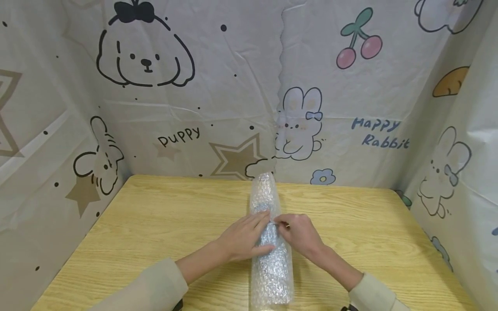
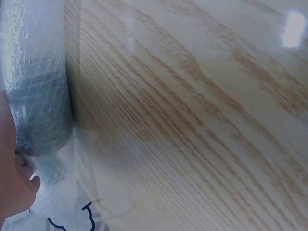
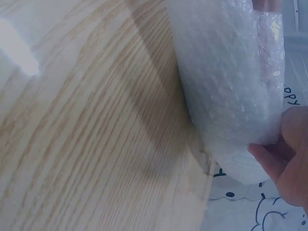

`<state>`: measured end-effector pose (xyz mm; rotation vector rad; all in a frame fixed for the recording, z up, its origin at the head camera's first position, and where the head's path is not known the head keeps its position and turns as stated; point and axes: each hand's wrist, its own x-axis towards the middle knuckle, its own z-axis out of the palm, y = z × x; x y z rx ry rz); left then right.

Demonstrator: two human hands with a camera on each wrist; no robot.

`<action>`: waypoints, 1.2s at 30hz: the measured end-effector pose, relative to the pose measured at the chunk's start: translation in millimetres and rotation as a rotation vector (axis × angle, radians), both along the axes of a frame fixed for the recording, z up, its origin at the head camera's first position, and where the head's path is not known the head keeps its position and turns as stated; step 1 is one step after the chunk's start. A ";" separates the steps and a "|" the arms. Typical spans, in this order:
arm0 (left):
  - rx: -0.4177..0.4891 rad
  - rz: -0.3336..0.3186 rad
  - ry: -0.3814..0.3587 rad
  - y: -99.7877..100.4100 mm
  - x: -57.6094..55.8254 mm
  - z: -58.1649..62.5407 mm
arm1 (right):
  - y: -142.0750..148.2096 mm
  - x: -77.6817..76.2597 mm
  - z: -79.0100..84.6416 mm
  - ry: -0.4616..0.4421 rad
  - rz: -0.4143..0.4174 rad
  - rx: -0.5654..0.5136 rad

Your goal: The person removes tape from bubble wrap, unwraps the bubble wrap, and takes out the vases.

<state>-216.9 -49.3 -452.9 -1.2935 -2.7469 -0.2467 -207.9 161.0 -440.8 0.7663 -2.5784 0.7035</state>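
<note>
Two hands work on one bubble-wrap roll [image 1: 272, 278], which lies lengthwise on the wood-grain table [image 1: 163, 220]; the table's surface spreads under the roll and on both sides of it, and the printed curtain [image 1: 233, 86] hangs beyond the roll's far end. As I judge, much of the wrapping is in place: the bubble film goes around a grey-blue item [image 2: 45, 106] inside the roll, which shows only dimly through the layers, so I cannot tell what it is. At the roll's far end the film runs past this item and looks slack, not folded in. No tape is seen on the roll, so the fastening seems to be what is left; but whether the film is being closed or peeled off, these pictures alone do not decide. The left hand [image 1: 245, 238] rests over the roll from its left side, with its fingers extended and its thumb spread apart, pressing on the film without gripping it. The right hand [image 1: 302, 234] is at the roll's right side, just beside the left fingertips; its thumb and forefinger are brought together and appear to pinch a little of the roll's film, while its other fingers are bent inward.
</note>
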 end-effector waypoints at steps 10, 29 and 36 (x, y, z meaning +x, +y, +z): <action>0.009 0.008 -0.022 -2.5 1.6 1.0 | -9.6 0.8 6.1 0.167 0.052 0.263; 0.033 -0.005 -0.029 0.7 0.2 0.6 | 5.6 -9.9 -6.4 0.168 0.120 0.048; 0.034 -0.014 -0.052 3.1 0.9 0.8 | 16.5 -11.3 -14.6 0.069 0.072 -0.102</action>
